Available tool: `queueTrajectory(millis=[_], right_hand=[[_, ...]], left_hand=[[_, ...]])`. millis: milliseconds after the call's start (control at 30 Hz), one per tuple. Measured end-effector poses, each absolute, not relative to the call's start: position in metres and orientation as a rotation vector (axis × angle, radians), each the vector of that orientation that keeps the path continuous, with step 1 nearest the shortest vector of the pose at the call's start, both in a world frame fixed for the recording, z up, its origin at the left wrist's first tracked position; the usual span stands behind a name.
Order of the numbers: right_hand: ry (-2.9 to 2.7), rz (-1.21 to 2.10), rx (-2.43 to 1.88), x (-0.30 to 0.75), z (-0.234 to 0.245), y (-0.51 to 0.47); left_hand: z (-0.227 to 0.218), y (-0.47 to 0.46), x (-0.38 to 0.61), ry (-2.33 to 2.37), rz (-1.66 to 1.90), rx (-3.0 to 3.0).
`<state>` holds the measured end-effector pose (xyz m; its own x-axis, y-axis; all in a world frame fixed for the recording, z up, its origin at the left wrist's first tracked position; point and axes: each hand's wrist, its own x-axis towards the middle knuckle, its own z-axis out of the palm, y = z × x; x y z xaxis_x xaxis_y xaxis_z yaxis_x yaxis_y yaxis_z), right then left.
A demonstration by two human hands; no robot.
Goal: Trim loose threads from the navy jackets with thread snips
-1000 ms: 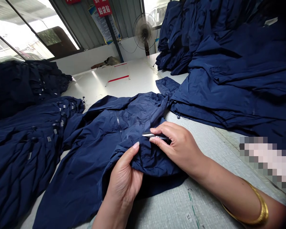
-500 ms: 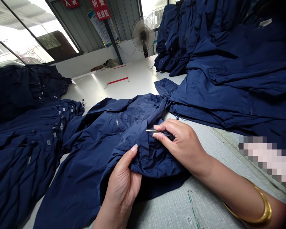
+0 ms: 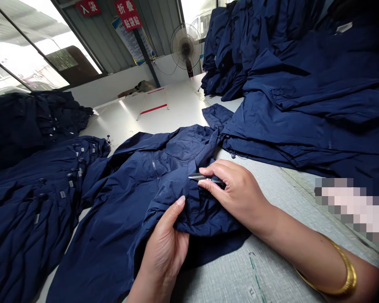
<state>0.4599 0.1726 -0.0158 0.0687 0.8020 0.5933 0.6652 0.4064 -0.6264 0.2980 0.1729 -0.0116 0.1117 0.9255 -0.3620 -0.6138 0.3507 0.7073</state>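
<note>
Right fingers (image 3: 215,169) pinching small thread snips (image 3: 198,177), left hand (image 3: 166,248) gripping navy jacket (image 3: 123,198)

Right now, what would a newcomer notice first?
A navy zip jacket lies mid-table, gripped by the left hand, while the right hand, wearing a gold bangle, pinches small metal snips over it. Piled navy jackets fill the upper right; a pedestal fan stands beyond.

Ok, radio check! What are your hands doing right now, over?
Left hand gripping navy jacket. Right hand pinching thread snips at the fabric. Jacket piles on both sides.
</note>
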Motion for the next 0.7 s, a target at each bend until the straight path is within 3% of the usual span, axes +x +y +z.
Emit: queueTrajectory(millis=[700], right_hand=[[-1.637, 0.255, -1.373, 0.4589, -0.0141, 0.1715]], left_hand=[[-0.0164, 0.1698, 0.2975, 0.847, 1.15, 0.489]])
